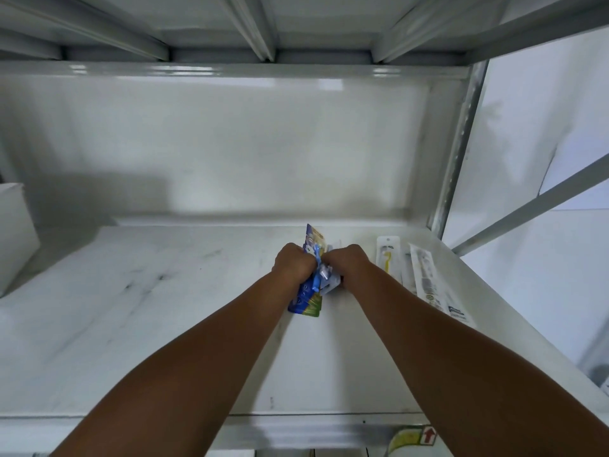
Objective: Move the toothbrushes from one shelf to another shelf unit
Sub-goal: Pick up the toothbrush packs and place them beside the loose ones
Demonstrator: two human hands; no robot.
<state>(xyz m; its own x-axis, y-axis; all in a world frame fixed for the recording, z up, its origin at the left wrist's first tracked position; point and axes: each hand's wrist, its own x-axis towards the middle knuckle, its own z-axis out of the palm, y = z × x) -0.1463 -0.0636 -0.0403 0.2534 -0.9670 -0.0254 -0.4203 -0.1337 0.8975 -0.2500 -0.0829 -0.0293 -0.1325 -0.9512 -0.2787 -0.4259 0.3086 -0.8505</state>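
Both my arms reach onto a white metal shelf (164,308). My left hand (294,262) is closed around a bundle of blue and yellow toothbrush packs (304,300), which stick out above and below my fist. My right hand (351,262) grips the same bundle from the right, at a pale blue and white pack (326,280). To the right lie two more packs flat on the shelf: a clear one with a yellow toothbrush (389,258) and a long white one (428,278) beside it.
A white box (14,232) stands at the shelf's left end. The shelf's back panel (214,143) rises behind my hands, with the upper shelf's ribs overhead. A metal upright (458,153) and a diagonal brace (534,206) close the right side.
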